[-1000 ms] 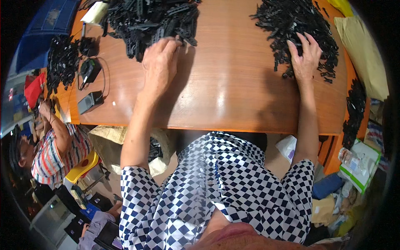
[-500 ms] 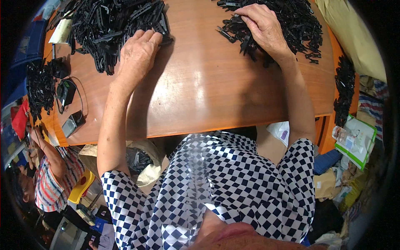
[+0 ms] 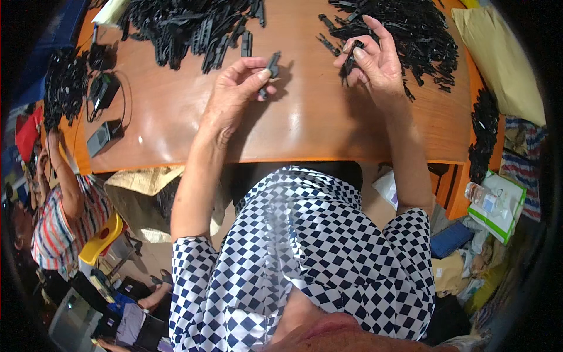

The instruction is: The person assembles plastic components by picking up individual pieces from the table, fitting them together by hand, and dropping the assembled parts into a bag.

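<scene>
Between the thumb and fingers of my left hand [image 3: 239, 88] is a slim dark plastic piece [image 3: 272, 63], held above the wooden table [image 3: 281, 138]. My right hand [image 3: 378, 67] pinches a small black plastic part [image 3: 350, 58] with thumb and index finger, the other fingers partly raised. The two parts are apart. Beyond my left hand lies a heap of long black plastic pieces [image 3: 187, 29]. A heap of smaller black parts [image 3: 422, 44] spreads behind and beside my right hand.
At the table's left are a small dark box [image 3: 105, 138], a black corded device [image 3: 103, 91] and more black parts [image 3: 64, 88]. Another pile [image 3: 484, 132] sits at the right edge. An open sack [image 3: 143, 196] stands below the table. A person in a striped shirt [image 3: 64, 220] is at left.
Both hands have drawn back from the heaps, the left one toward the middle. Each now shows a black part in its fingers. The view has shifted slightly.
</scene>
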A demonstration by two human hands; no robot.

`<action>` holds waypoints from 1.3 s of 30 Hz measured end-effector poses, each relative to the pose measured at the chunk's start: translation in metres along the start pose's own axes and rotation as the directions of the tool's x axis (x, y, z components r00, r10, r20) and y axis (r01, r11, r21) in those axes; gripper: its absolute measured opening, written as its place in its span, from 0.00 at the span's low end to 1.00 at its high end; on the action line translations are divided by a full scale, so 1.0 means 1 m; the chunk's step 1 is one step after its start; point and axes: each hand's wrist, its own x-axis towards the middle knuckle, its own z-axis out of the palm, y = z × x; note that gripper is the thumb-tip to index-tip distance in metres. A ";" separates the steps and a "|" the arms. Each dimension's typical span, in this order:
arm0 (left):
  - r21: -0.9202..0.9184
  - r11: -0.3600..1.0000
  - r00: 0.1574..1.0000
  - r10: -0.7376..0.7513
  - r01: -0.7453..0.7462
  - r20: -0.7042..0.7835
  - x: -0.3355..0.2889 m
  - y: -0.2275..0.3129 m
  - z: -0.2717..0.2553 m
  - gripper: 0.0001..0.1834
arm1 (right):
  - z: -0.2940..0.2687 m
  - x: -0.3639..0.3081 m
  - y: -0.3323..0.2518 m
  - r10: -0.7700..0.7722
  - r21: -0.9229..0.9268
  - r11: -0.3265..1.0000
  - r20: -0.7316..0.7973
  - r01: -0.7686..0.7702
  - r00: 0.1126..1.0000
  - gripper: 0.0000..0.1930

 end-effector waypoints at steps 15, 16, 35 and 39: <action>-0.386 0.901 0.960 -0.097 0.197 0.264 -0.025 -0.019 -0.008 0.10 | 0.077 -0.030 -0.003 -0.346 -0.660 0.465 0.478 0.590 0.807 0.13; -0.398 0.892 0.961 -0.118 0.213 0.251 -0.025 -0.016 -0.006 0.07 | 0.077 -0.031 -0.001 -0.351 -0.654 0.435 0.510 0.619 0.785 0.14; 0.030 0.938 0.932 0.346 -0.345 -0.108 -0.039 -0.057 0.034 0.16 | 0.093 -0.053 0.045 -0.410 -0.767 0.532 0.138 0.359 0.902 0.13; -0.081 0.957 0.953 0.263 -0.277 -0.148 -0.039 -0.055 0.026 0.14 | 0.104 -0.054 0.045 -0.323 -0.784 0.558 0.095 0.271 0.941 0.16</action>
